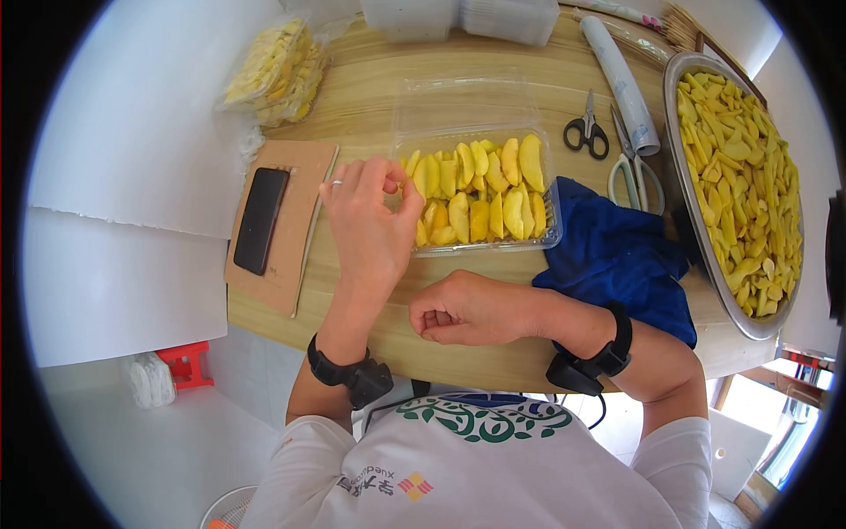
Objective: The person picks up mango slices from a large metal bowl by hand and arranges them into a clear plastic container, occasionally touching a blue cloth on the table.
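A clear plastic box (553, 231) holds two rows of yellow fruit slices (478, 219), its transparent lid (467, 101) folded back behind it. My left hand (374, 212) is over the box's left end, thumb and fingers curled together in a pinch beside the leftmost slices. Whether a slice sits between those fingertips is hidden. In front of the box, near the table's front edge, my right hand (463, 309) is closed in a loose fist, apart from the box, with nothing showing in it.
Right: a blue cloth (608, 256), black scissors (588, 132), larger pale-handled scissors (634, 181), a film roll (621, 84) and a metal basin (677, 176) of fruit strips. Left: a phone (261, 220) on a brown notebook (304, 189), with filled boxes (278, 70) behind. Plastic containers (507, 19) stand at the back.
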`<act>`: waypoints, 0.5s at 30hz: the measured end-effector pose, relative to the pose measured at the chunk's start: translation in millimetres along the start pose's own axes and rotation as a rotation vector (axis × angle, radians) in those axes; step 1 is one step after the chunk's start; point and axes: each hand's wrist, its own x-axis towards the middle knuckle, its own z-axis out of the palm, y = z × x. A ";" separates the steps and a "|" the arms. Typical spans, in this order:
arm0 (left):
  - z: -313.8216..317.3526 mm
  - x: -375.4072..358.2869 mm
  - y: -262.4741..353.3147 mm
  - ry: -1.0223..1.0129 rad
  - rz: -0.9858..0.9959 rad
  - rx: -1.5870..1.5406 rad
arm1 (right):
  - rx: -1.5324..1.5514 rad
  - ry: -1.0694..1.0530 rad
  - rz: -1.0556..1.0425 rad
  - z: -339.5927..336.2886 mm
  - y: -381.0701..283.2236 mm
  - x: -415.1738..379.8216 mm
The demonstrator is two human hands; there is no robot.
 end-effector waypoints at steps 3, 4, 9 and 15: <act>-1.5 -0.4 2.1 -0.004 -0.040 -0.017 | -0.001 0.004 -0.008 0.1 0.0 -0.3; -1.9 -0.3 2.7 -0.010 -0.075 -0.027 | 0.003 0.005 -0.006 0.1 -0.3 -0.4; -3.4 0.4 1.7 -0.022 -0.088 -0.017 | 0.002 0.006 -0.012 0.1 0.6 0.1; -2.1 -0.5 -6.1 -0.060 -0.215 -0.130 | -0.002 0.010 -0.018 0.7 1.6 -0.3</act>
